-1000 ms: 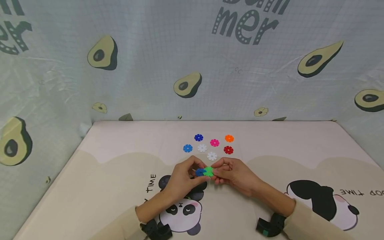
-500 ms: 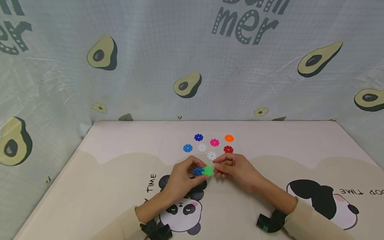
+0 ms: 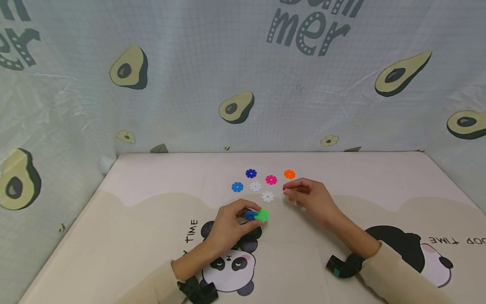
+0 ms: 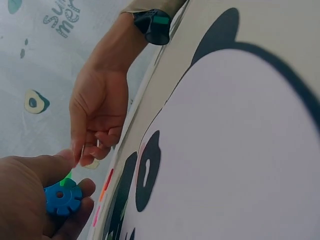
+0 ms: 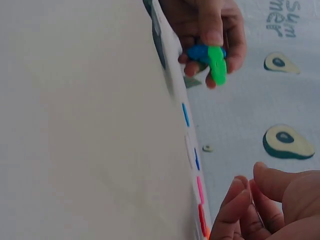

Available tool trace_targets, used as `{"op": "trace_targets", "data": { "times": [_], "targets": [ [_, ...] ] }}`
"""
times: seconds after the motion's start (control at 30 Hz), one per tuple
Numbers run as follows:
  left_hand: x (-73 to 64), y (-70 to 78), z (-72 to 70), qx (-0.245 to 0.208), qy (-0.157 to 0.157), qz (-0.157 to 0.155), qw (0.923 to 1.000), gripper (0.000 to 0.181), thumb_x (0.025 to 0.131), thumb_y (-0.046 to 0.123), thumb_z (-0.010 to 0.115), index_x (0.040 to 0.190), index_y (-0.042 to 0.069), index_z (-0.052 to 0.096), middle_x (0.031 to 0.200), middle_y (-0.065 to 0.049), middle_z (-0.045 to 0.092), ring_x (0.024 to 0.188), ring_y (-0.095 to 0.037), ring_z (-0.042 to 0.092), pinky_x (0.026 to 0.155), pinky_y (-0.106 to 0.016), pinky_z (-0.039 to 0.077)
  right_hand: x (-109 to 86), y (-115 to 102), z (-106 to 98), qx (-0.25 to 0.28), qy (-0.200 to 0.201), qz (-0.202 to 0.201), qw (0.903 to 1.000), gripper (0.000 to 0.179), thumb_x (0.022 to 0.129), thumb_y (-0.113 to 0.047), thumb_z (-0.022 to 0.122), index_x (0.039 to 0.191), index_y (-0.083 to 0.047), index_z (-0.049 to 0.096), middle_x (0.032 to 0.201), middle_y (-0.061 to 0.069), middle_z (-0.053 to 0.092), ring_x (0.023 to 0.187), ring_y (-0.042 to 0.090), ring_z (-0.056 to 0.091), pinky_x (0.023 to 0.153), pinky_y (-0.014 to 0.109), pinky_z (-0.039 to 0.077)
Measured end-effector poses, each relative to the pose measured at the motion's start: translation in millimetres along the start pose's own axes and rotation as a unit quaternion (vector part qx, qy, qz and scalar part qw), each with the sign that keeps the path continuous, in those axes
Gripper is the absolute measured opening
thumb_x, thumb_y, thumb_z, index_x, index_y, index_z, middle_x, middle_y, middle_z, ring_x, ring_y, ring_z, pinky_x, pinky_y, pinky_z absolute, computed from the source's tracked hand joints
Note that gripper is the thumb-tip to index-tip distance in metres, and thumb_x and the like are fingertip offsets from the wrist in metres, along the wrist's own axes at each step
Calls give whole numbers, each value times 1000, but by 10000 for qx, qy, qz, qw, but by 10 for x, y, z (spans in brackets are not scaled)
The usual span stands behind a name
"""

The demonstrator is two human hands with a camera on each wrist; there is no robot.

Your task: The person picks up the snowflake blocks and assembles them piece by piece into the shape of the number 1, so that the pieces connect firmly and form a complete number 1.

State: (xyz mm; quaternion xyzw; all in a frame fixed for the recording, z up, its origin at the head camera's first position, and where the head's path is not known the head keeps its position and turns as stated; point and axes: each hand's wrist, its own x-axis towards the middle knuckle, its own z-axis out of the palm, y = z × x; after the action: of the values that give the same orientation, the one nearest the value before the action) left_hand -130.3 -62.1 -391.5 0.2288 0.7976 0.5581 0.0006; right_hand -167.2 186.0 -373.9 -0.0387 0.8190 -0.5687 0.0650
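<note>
Right hand (image 3: 312,197) moved toward flat red disc (image 5: 202,218).

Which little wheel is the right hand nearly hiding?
The red wheel. From above, only a sliver peeks out by the right hand, while the orange wheel and the pink wheel nearby show whole.

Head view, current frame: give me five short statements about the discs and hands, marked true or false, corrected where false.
1. The left hand holds a green disc and a blue disc. True.
2. The right hand is nearest the light blue disc. False: the right hand is at the red disc, mostly hiding it.
3. The light blue disc is leftmost of those on the table. True.
4. The orange disc is nearer the person than the pink one. False: the orange disc is farther away.
</note>
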Motion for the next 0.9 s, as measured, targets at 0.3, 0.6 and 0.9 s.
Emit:
{"op": "trace_targets", "data": {
  "times": [0.3,0.6,0.9],
  "targets": [
    [3,-20,3,-111,-23,99,9999,29,79,7,78,105,12,69,105,2,67,92,-12,65,80,-26,53,117,84,-110,-278,399,35,9988,32,90,-25,69,116,-6,64,105,7,68,88,24,61,70,26,51],
    [6,-21,11,-171,-83,80,9998,28,79,8,78,105,12,70,103,4,68,90,-11,64,79,-26,53,197,191,-121,-917,549,-171,9941,30,87,-22,72,114,-10,67,102,6,67,79,22,58,59,24,44],
    [11,-13,5,-151,-113,91,9998,25,78,7,78,102,13,71,101,8,67,90,-10,63,80,-26,53,211,236,-78,-1618,631,-538,9833,30,84,-20,75,112,-13,68,74,4,58,68,21,51,52,26,40]
  ]
}}
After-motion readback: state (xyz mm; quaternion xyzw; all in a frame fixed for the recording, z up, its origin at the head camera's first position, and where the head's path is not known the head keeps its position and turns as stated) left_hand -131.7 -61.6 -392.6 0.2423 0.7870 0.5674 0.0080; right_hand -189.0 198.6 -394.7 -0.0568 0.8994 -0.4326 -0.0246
